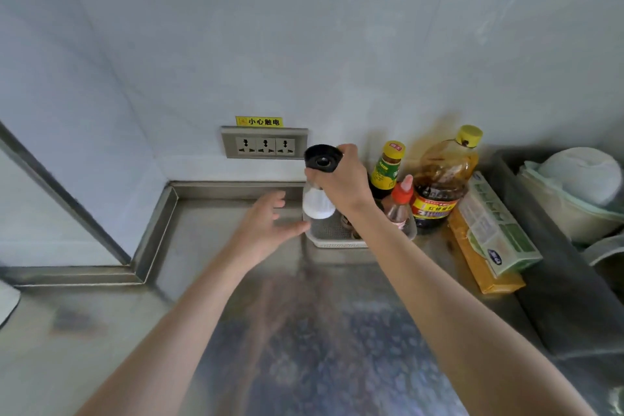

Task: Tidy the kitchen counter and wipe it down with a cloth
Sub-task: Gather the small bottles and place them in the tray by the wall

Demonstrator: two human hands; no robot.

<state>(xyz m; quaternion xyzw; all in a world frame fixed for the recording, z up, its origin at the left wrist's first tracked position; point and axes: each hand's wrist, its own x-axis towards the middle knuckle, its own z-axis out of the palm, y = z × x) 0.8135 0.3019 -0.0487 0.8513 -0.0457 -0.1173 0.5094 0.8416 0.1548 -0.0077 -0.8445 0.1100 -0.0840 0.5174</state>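
Stainless-steel kitchen counter (216, 246) fills the lower half of our view, its raised back lip meeting the pale tiled wall (304, 44). At about one o'clock from the middle of the counter sits a shallow white plastic tray (332, 241) with a perforated floor. Our right hand (341, 179) grips a clear glass shaker with a black lid and white grains inside (319, 192), fingers curled round its neck just under the lid; the shaker hangs tilted over the tray's left end, and we cannot tell whether its base touches the tray. Our left hand (265, 230) is spread, fingers straight and apart, holding nothing, with its fingertips just beside the tray's left rim at nine o'clock from it.

At three o'clock from the shaker stand a dark sauce bottle with a yellow cap and green label (388, 169), a small clear bottle with a red nozzle cap (401, 203), and a large amber oil bottle with a yellow cap (442, 179), close together. Further toward three o'clock a green-and-white carton (496, 230) lies on a long orange box (483, 270). A grey triple wall socket (265, 142) sits at eleven o'clock from the shaker, under a yellow warning sticker (259, 121). At the far right, pale bowls (580, 179) are stacked, blurred.
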